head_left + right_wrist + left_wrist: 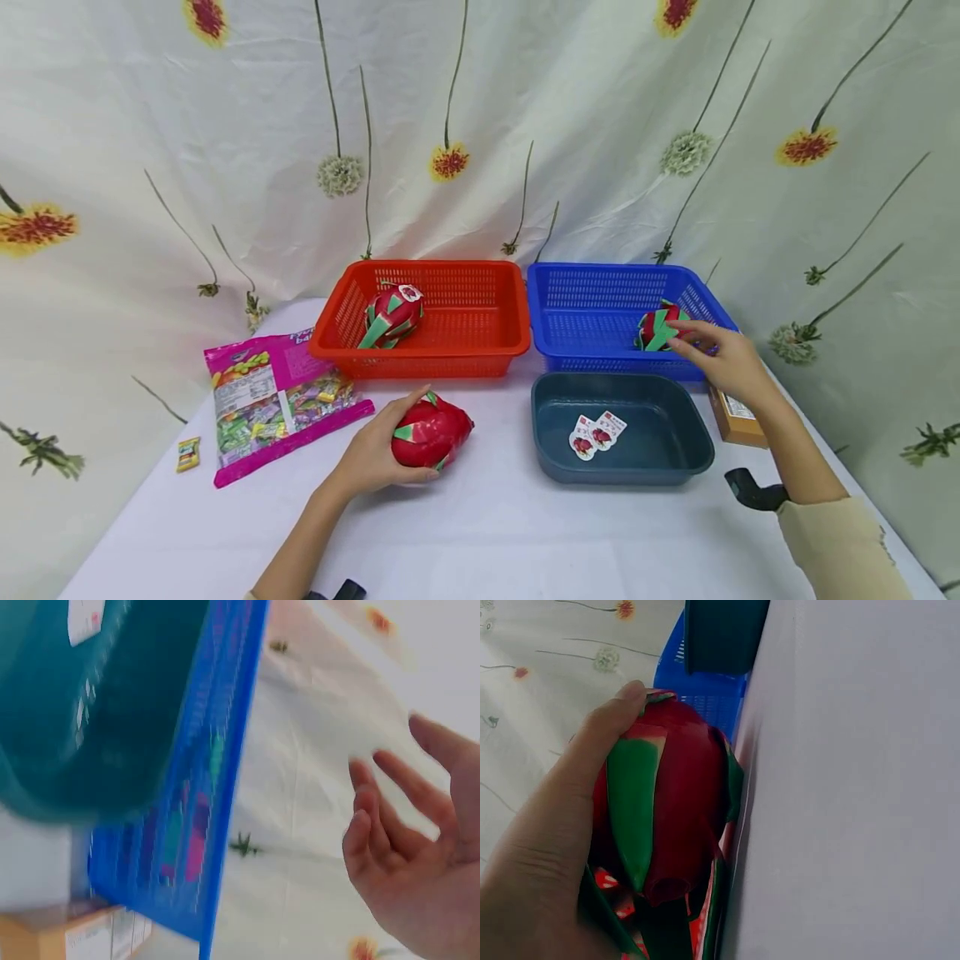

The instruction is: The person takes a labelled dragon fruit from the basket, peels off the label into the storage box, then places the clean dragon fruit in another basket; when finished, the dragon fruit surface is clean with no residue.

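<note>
My left hand (382, 446) grips a red dragon fruit (433, 431) with green scales, thumb on its near side and fingers round the back. It is over the white table, in front of the red basket (431, 362); in the left wrist view the dragon fruit (679, 802) fills the hand. My right hand (723, 358) is raised over the right end of the blue basket (592, 364), fingers loosely bent and holding nothing. Just beyond its fingertips, a second dragon fruit (654, 330) lies in that basket. The right wrist view shows this hand (412, 825) apart from the basket.
Another dragon fruit (394, 314) with a round label lies in the red basket. A dark teal tub (663, 425) holds small printed stickers (596, 435). On the left are a pink candy bag (277, 396) and one wrapped candy (188, 454). A brown box (738, 421) stands behind the right forearm.
</note>
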The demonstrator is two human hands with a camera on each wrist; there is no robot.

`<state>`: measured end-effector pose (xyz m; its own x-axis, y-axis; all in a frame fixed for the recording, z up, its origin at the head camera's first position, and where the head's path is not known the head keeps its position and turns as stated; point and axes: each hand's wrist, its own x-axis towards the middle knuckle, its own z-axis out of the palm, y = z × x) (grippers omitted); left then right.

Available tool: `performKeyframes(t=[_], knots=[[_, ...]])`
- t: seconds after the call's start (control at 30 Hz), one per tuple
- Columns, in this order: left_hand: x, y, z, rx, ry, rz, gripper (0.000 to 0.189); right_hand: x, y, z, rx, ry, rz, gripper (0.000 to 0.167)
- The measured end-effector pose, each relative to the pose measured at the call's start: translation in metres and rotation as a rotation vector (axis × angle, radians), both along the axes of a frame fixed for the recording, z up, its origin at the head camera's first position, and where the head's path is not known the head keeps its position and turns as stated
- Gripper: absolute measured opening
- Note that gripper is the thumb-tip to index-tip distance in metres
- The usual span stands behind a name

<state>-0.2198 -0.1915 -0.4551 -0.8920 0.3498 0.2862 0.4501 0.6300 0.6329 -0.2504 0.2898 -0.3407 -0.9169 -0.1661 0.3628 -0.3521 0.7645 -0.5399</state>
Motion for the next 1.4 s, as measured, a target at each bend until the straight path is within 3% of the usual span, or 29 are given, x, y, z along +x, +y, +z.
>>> performKeyframes(t=[0.1,0.27,0.47,0.57,0.7,0.9,1.0,1.07,1.13,1.27,1.4], knots=[[0.0,-0.005,0.0,0.035,-0.06,-0.072,0.108,-0.01,0.02,0.002,-0.024,0.027,-0.109,0.049],[0.0,-0.009,0.003,0.07,-0.14,-0.155,0.108,-0.03,0.053,-0.017,-0.06,-0.047,-0.236,0.068],[0.0,-0.011,0.005,0.071,-0.172,-0.173,0.108,-0.044,0.075,-0.05,-0.212,-0.257,-0.166,0.085],[0.001,-0.013,0.007,0.051,-0.194,-0.175,0.108,-0.046,0.08,-0.064,-0.299,-0.318,-0.156,0.087],[0.004,-0.016,0.012,0.01,-0.208,-0.189,0.108,-0.05,0.082,-0.076,-0.367,-0.333,-0.175,0.087],[0.003,-0.015,0.016,-0.013,-0.136,-0.165,0.107,-0.055,0.081,-0.079,-0.384,-0.296,-0.191,0.086],[-0.002,-0.01,0.02,0.02,-0.114,-0.163,0.106,-0.055,0.08,-0.079,-0.399,-0.286,-0.192,0.085],[-0.006,-0.002,0.029,0.066,-0.108,-0.171,0.105,-0.054,0.08,-0.08,-0.418,-0.282,-0.191,0.084],[-0.012,0.011,0.044,0.131,-0.096,-0.174,0.105,-0.053,0.081,-0.081,-0.432,-0.277,-0.197,0.083],[-0.03,0.052,0.091,0.266,-0.028,-0.144,0.105,-0.052,0.081,-0.083,-0.451,-0.268,-0.206,0.082],[-0.057,0.099,0.137,0.348,0.083,-0.103,0.105,-0.051,0.078,-0.084,-0.459,-0.261,-0.209,0.082]])
